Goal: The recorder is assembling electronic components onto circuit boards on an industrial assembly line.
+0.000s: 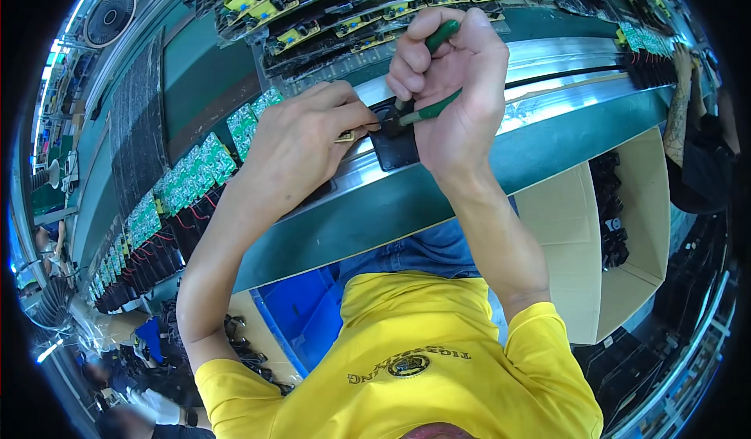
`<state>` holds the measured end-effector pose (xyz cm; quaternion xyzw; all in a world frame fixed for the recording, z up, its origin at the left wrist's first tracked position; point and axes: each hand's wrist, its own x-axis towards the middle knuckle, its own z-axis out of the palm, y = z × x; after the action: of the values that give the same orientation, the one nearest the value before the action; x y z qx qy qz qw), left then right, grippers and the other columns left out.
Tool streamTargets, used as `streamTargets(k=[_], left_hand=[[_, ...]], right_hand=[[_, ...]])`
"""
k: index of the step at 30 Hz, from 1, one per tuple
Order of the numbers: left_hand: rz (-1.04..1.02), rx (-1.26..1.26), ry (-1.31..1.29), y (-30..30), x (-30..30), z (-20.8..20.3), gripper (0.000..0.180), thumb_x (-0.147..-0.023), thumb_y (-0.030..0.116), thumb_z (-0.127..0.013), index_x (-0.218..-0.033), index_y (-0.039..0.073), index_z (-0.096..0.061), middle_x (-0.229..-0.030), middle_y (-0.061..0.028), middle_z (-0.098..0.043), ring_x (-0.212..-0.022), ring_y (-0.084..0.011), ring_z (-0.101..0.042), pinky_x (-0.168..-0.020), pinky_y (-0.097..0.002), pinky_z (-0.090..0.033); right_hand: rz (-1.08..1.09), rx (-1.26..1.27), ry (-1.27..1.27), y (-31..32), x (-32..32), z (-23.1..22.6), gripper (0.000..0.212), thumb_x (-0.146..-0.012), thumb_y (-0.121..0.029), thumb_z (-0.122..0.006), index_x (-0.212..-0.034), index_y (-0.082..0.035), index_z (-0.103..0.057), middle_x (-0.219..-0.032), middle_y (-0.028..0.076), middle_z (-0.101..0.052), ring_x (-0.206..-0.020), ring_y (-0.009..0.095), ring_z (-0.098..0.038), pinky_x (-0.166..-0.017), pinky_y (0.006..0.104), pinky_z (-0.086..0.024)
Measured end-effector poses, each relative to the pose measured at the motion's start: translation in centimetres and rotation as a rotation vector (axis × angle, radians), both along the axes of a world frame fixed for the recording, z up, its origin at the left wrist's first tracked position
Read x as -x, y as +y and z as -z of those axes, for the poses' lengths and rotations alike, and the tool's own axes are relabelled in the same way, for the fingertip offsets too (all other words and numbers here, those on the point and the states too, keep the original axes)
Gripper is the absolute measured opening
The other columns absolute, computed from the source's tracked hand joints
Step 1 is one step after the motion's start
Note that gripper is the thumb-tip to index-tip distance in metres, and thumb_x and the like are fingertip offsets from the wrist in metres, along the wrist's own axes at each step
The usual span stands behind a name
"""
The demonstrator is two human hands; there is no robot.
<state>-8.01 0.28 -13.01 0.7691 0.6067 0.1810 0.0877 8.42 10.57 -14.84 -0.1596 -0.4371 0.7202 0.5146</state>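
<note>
My right hand [465, 87] is wrapped around green-handled pliers [435, 109], with their handles spread apart. The dark jaws reach down to a black plastic case [397, 151] lying on the metal rail. My left hand [309, 138] is bent beside the case, thumb and fingers pinched together at its left edge. A small yellowish circuit board [345, 136] shows between those fingers, mostly covered by them. Whether the plier jaws are gripping anything cannot be made out.
Trays of yellow circuit boards [289, 36] are stacked beyond my hands. Green boards with black cases [192, 177] line the bench at left. Below the bench's near edge stand an open cardboard box [559, 240] and a blue bin [293, 302]. A co-worker's arm [677, 114] reaches in at right.
</note>
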Motion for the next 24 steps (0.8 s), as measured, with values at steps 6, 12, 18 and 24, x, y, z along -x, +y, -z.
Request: streamTargets(k=[6, 12, 18, 24], left_hand=[[-0.015, -0.095, 0.044, -0.3, -0.2, 0.9, 0.014, -0.095, 0.004, -0.078, -0.109, 0.006, -0.079, -0.111, -0.0045, -0.072, -0.097, -0.0287, -0.07, -0.085, -0.0384, -0.056], [-0.014, -0.146, 0.035, -0.2, -0.1, 1.4, 0.014, -0.094, 0.002, -0.077, -0.107, 0.006, -0.078, -0.108, -0.0051, -0.072, -0.094, -0.0291, -0.069, -0.083, -0.0384, -0.056], [-0.047, -0.149, 0.073, -0.1, -0.7, 1.0, 0.006, -0.096, 0.008, -0.076, -0.102, 0.008, -0.078, -0.104, -0.006, -0.071, -0.09, -0.0286, -0.068, -0.079, -0.0394, -0.057], [-0.126, -0.082, 0.161, -0.3, -2.3, -0.4, 0.005, -0.099, 0.012, -0.077, -0.099, 0.007, -0.077, -0.105, -0.0069, -0.071, -0.087, -0.029, -0.069, -0.075, -0.0411, -0.057]], right_hand=[[-0.046, 0.021, 0.129, 0.3, 1.3, 1.1, 0.039, -0.121, -0.039, -0.041, -0.108, -0.011, -0.064, -0.086, 0.0, -0.049, -0.073, 0.012, -0.039, -0.069, 0.0293, -0.036], [-0.093, -0.054, 0.033, 0.6, 1.7, 1.5, 0.034, -0.12, -0.035, -0.041, -0.106, -0.012, -0.062, -0.085, 0.0, -0.047, -0.073, 0.012, -0.04, -0.068, 0.0292, -0.036], [-0.103, -0.191, 0.063, 0.6, 1.7, 2.9, 0.027, -0.117, -0.027, -0.045, -0.11, -0.01, -0.065, -0.085, 0.001, -0.05, -0.074, 0.013, -0.043, -0.067, 0.0283, -0.036], [0.049, 0.003, 0.014, -0.4, 0.8, -1.6, 0.034, -0.115, -0.022, -0.046, -0.121, -0.007, -0.075, -0.091, 0.004, -0.06, -0.078, 0.014, -0.051, -0.067, 0.0264, -0.039]])
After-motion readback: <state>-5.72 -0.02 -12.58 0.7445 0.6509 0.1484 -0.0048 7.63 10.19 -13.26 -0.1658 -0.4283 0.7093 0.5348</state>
